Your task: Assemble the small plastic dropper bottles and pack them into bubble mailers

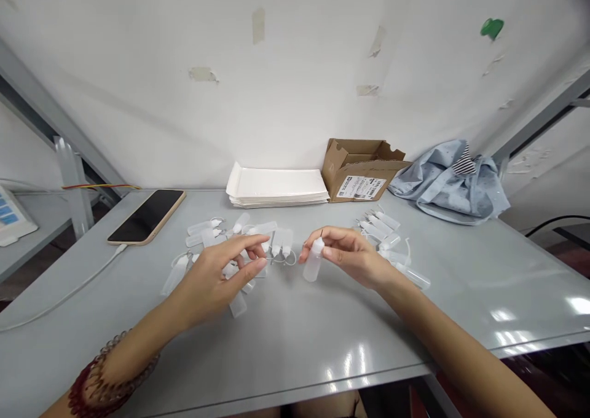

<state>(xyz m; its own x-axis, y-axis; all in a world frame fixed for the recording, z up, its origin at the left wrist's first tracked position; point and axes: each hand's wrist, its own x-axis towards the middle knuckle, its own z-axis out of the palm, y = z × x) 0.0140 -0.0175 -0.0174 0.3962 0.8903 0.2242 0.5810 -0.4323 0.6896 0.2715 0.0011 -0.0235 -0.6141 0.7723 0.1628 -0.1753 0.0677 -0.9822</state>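
Between the thumb and fingers of my right hand [350, 255] is a small translucent needle-tip bottle [313, 267], its white cap end up and its body hanging just over the table. My left hand [221, 270] is raised to the left of it, thumb and fingers apart with nothing between them. Under and behind the left hand lie several similar bottles [176, 275], partly hidden by it, some with thin loop-strapped caps. Beyond my right wrist is another group of these bottles [380, 226], with thin metal tips showing.
At the back stand a stack of white trays or envelopes [279, 187] and an open cardboard box [357, 181]. A light blue cloth [454, 184] lies at the right. On the left is a phone [146, 216] with a charging cable [69, 298].
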